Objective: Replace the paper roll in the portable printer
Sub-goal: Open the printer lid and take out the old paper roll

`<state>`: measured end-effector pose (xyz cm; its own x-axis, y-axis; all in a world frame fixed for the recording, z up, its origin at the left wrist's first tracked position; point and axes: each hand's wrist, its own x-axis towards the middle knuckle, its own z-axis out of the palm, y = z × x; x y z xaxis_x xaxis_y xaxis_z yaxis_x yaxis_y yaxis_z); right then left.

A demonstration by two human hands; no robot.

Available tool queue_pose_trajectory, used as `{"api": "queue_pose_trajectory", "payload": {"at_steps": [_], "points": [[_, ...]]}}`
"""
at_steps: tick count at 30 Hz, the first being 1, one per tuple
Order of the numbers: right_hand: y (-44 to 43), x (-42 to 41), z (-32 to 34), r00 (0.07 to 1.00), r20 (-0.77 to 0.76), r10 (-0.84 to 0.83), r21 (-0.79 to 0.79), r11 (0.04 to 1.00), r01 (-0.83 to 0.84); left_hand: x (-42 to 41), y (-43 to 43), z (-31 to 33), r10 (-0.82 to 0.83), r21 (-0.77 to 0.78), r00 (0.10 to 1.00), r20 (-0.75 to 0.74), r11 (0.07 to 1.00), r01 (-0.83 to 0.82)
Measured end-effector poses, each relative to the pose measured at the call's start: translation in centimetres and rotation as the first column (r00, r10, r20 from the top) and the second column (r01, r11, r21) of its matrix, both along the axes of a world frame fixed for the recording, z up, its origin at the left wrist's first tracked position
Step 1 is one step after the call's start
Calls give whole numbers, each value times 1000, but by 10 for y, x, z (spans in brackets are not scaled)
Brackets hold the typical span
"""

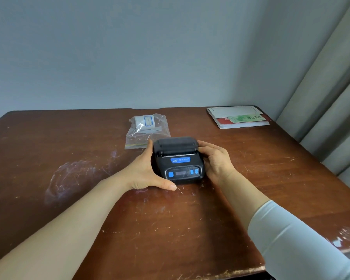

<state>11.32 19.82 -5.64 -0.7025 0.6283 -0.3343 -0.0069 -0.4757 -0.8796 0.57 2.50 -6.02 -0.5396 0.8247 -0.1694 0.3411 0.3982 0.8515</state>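
A black portable printer (178, 160) with blue buttons and a blue label sits on the brown table (69, 158), its lid down. My left hand (148, 172) clasps its left side, thumb along the front edge. Against its right side rests my right hand (216, 158), fingers wrapped around the casing. Behind the printer lies a clear plastic bag (148, 130) holding a white paper roll (144, 121) with blue-outlined labels.
A stack of papers and booklets (238, 117) lies at the table's far right corner. A grey wall stands behind the table and a curtain (331, 98) hangs at the right. The tabletop is scratched, with worn edges near me.
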Motion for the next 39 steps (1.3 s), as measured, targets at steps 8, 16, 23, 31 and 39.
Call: {"api": "queue_pose_trajectory", "payload": {"at_steps": [8, 16, 23, 31, 39], "points": [[0, 0, -1, 1000, -18, -6, -24, 1000, 6, -1, -2, 1, -4, 36, 1000, 1, 999, 4], [1, 1, 2, 999, -28, 22, -42, 999, -23, 3, -2, 2, 3, 19, 1000, -10, 1000, -3], [-6, 2, 9, 1000, 22, 16, 65, 998, -17, 0, -3, 1, 8, 21, 998, 70, 1000, -9], [-4, -13, 30, 966, 250, -71, 825, 538, -174, -1, -12, 20, 93, 51, 980, 174, 993, -103], [-6, -39, 36, 854, 507, -113, 840, 284, -462, 1, -18, 34, 175, 91, 979, 102, 979, -184]]}}
